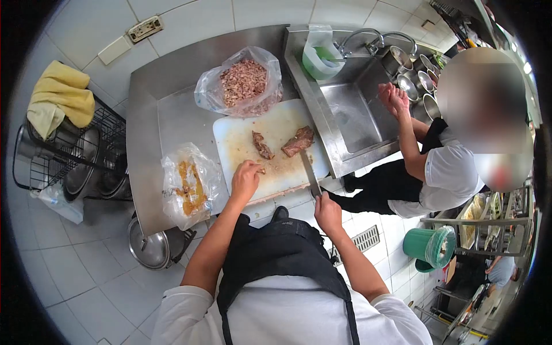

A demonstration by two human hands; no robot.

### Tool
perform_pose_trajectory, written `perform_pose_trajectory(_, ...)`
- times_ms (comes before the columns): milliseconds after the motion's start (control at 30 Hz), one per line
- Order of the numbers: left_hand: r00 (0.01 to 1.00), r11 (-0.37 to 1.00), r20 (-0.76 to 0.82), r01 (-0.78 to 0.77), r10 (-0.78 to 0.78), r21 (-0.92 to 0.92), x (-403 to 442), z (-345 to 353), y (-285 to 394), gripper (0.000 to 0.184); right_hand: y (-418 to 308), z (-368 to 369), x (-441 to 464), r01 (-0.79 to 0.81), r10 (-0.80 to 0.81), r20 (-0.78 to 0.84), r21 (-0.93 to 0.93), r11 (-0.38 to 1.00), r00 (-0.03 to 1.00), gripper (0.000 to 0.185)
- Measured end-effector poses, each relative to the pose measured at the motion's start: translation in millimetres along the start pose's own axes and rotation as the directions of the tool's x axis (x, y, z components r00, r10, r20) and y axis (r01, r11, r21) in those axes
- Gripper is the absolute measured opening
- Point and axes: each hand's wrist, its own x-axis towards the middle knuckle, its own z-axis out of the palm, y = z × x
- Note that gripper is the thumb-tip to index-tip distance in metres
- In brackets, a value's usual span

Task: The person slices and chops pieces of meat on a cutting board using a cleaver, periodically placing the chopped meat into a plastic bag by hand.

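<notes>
My right hand (328, 214) is closed round the handle of a knife (311, 174). The blade points away from me, its tip by a thick chunk of cooked meat (298, 141) on the white cutting board (230, 131). A narrower strip of meat (263, 145) lies to the left of that chunk. At the board's near left side my left hand (246, 180) has its fingers curled together, with a small brownish piece of meat (261, 171) at the fingertips. Brown juice stains and crumbs mark the board.
Beyond the board stands an open plastic bag of chopped meat (244, 83). A bag with yellowish-brown contents (188, 187) lies left. At right, a co-worker (443, 167) holds both hands over the sink (351, 109), near metal pots (408, 86). A wire rack (106, 123) stands at far left.
</notes>
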Motion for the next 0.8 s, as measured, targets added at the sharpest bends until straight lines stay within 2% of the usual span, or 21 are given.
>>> perform_pose_trajectory(133,0.999,0.999,0.038,-0.026,0.027,-0.022,2.9,14.3,3.4,0.029,-5.0,19.7,4.2,0.154,-0.154,0.085,0.014,0.988,0.984,0.023)
perform_pose_trajectory(367,0.997,0.988,-0.049,0.055,-0.063,-0.147,-3.3,21.7,-4.6,0.026,-30.1,36.2,21.2,0.236,-0.243,0.146,0.060,0.970,0.959,0.022)
perform_pose_trajectory(467,0.987,0.964,0.029,0.161,-0.158,-0.211,-6.2,17.2,-3.9,0.026,-48.1,36.6,27.6,0.205,-0.213,0.197,0.064,0.977,0.957,0.024)
perform_pose_trajectory(667,0.981,0.987,-0.160,0.091,-0.113,-0.136,-8.4,29.4,1.2,0.008,-51.3,50.1,29.6,0.222,-0.228,0.233,0.053,0.974,0.945,0.021)
perform_pose_trajectory(800,0.982,0.984,-0.143,0.105,-0.126,-0.146,-6.5,36.4,-5.7,0.006,-55.7,49.9,32.9,0.197,-0.209,0.268,0.074,0.978,0.940,0.022)
